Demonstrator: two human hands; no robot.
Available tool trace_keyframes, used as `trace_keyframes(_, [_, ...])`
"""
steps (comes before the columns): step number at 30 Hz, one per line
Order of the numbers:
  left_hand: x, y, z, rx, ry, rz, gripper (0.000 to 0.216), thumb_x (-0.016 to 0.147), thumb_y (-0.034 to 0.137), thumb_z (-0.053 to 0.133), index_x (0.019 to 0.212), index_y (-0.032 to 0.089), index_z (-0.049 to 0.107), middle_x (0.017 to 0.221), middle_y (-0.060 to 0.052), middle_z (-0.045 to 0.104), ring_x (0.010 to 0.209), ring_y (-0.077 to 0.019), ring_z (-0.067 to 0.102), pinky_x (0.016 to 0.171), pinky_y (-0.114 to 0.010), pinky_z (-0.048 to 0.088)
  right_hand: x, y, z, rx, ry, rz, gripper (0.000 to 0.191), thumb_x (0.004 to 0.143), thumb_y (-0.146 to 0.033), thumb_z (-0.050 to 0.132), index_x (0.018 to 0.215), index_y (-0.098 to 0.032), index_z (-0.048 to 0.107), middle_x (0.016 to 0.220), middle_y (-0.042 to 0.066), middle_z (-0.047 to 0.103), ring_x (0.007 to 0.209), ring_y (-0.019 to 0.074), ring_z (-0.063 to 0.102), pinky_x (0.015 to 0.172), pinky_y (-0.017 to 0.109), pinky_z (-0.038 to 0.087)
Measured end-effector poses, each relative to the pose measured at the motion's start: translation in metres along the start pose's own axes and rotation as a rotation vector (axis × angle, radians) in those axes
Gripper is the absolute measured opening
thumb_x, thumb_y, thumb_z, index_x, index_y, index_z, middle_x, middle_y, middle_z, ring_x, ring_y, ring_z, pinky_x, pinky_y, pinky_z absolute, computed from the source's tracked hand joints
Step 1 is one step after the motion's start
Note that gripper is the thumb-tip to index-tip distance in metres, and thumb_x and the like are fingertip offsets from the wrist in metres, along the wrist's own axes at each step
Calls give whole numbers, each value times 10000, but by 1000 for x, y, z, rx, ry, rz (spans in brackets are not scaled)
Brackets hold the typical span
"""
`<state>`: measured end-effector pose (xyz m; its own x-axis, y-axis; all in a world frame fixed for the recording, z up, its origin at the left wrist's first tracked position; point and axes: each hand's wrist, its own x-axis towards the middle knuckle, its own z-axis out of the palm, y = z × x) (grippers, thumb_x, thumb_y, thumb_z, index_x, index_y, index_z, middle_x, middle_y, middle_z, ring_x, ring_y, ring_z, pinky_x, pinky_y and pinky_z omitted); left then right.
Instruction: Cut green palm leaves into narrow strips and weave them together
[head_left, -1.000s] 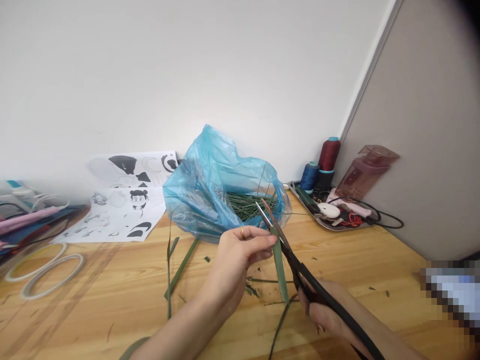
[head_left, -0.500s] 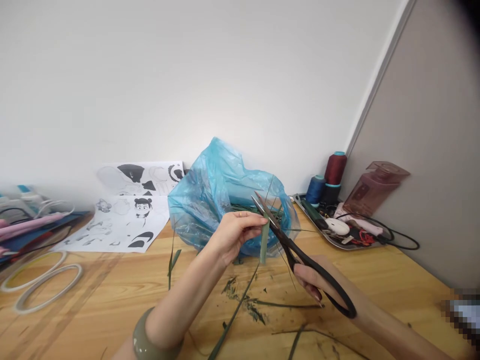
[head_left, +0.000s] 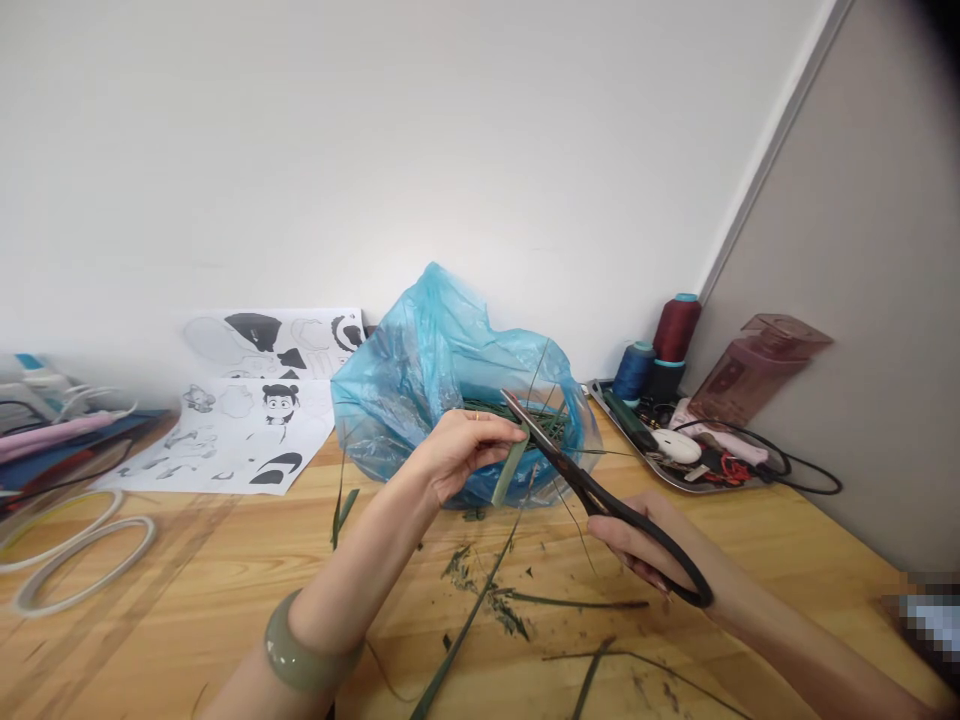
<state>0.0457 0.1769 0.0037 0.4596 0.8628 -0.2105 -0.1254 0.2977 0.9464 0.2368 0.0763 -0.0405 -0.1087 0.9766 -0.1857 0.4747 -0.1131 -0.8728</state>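
My left hand (head_left: 459, 452) pinches the top of a short green leaf strip (head_left: 509, 472) in front of the blue plastic bag (head_left: 420, 385). A ring shows on one finger and a green bangle (head_left: 300, 655) circles the wrist. My right hand (head_left: 642, 545) grips black-handled scissors (head_left: 592, 490), whose blades point up-left and meet the strip just beside my left fingertips. The bag holds many cut green strips (head_left: 517, 415). Leaf scraps and long thin strips (head_left: 480, 600) lie on the wooden table (head_left: 187, 600) below my hands.
Printed cartoon sheets (head_left: 247, 420) lie at the back left, with tape rolls (head_left: 67, 550) and cables at the far left. A metal tray (head_left: 675, 450) with thread spools (head_left: 671, 335), a white object and a black cable sits at the right by a reddish bottle (head_left: 757, 365). A grey partition stands on the right.
The long leaf has become a short strip held in my left hand. Both hands rose from the table toward the bag's opening, and the scissors swung up with them.
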Motion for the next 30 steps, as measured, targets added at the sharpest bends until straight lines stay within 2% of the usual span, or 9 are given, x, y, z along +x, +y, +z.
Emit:
trace_keyframes(3, [0,-2,-2,-34,-2,24,107,536,147,695,606,82,645,568,5,542,493,-21,459,489,-115,394,2,0,3,122,-6,34,473,684,-597,457,496,-168,392,391,-59,361,310,57,331,311,173,260])
trace_keyframes(6, [-4,-4,2,-71,-18,18,158,553,175,697,683,100,649,621,-8,567,548,-46,508,533,-140,430,1,-5,3,248,52,-24,445,708,-565,465,553,-149,453,423,-42,414,359,71,387,363,183,309])
trace_keyframes(10, [-16,-14,19,-85,-57,-1,190,557,173,701,723,106,638,645,-10,576,540,-47,513,558,-161,442,-4,-15,3,299,191,-112,316,712,-453,558,646,-151,487,484,-39,451,450,91,433,449,200,344])
trace_keyframes(13, [-27,-23,37,-100,-74,-12,198,565,154,692,746,101,631,639,-15,580,536,-51,517,565,-166,436,-12,-23,5,261,209,-118,272,691,-407,597,754,-148,540,570,-27,489,503,101,454,476,206,351])
trace_keyframes(19, [-42,-30,53,-103,-131,-50,143,569,191,690,641,120,588,586,3,565,532,-59,512,526,-167,412,-26,-27,12,225,230,-100,163,705,-310,577,671,-154,543,575,-30,488,540,105,450,495,199,340])
trace_keyframes(25, [-43,-31,54,-19,-164,-97,191,510,193,723,613,123,579,580,4,583,488,-56,501,519,-188,404,-28,-26,11,342,175,-88,166,688,-312,573,668,-156,521,574,-22,475,509,104,434,460,202,337])
trace_keyframes(30, [-40,-35,53,-62,-145,-87,199,506,204,730,607,116,583,570,4,581,529,-66,526,568,-195,415,-30,-30,8,261,158,-89,215,694,-336,562,605,-153,492,521,-28,444,482,95,409,436,200,300])
